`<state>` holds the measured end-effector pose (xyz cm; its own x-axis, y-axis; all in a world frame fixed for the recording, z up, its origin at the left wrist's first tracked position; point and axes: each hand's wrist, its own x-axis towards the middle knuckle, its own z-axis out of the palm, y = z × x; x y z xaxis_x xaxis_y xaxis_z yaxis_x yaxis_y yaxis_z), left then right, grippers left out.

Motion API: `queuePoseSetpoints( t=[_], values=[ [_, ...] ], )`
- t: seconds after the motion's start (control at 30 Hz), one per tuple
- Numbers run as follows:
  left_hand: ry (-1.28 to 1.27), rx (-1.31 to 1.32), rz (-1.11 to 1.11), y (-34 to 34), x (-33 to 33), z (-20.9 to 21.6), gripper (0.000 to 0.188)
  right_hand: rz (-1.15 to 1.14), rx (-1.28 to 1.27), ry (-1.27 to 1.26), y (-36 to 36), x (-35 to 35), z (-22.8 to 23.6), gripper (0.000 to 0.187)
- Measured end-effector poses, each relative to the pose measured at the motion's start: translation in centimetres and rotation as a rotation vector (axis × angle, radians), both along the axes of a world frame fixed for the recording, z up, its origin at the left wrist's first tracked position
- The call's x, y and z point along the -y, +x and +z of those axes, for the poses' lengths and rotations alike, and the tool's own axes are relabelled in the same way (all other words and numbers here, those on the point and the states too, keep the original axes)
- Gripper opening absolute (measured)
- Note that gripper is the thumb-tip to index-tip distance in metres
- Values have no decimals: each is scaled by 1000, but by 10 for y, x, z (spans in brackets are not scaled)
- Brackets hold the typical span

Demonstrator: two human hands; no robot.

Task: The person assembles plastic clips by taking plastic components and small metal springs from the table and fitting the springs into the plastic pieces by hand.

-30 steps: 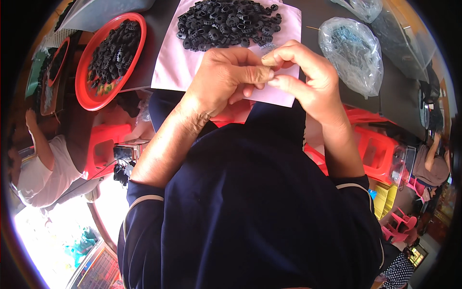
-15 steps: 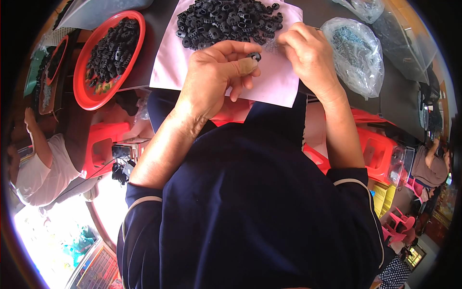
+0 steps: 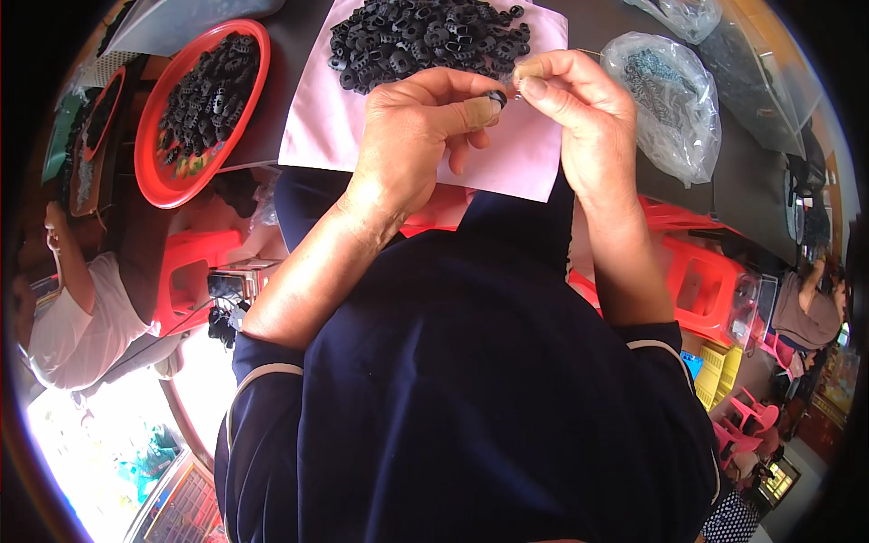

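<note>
At the far left of the grip, I noted a seated co-worker in a white shirt, one arm raised, with a red stool between that person and the wearer. Further up, well apart to the left of the grip, a round red tray held a heap of black parts; a coloured pattern showed on its floor, too covered to make out.

The left hand was pinching a small black part between thumb and forefinger; the remaining fingers were loosely curled beneath. The part sat at the fingertips, facing the other hand, above a pink cloth. Just beyond the grip, on the same cloth, lay a large pile of black pieces, of open, ring-like shapes.

Just right of the held part, the right hand had its thumb and forefinger drawn close together, their tips near the part. A faint glint showed beside those tips; I could not tell whether anything was pinched there or whether it lay on the cloth behind.

To the right of the grip, on the dark tabletop, stood a clear plastic bag containing small bluish-grey bits. Nearer the wearer on that side were a second red stool and a yellow crate. At the far right, I recorded another co-worker in a brown top.
</note>
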<state>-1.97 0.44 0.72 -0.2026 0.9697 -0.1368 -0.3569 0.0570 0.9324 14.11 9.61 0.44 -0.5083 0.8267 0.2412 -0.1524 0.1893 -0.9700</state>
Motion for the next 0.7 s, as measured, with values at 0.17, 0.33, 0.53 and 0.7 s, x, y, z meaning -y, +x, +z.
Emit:
queuePoseSetpoints(
  t=[0.17,0.33,0.53,0.7],
  values=[
    [-20,10,27,1,0,-1,17,0,-121,-75,-13,8,-1,10],
    [-12,67,52,2,0,0,14,-3,-109,-114,-17,12,-1,10],
    [-38,132,64,0,-1,2,13,-87,11,380,-13,18,-5,11],
    [-27,123,43,1,-1,-1,12,-64,177,629,2,9,0,11]
  ],
)
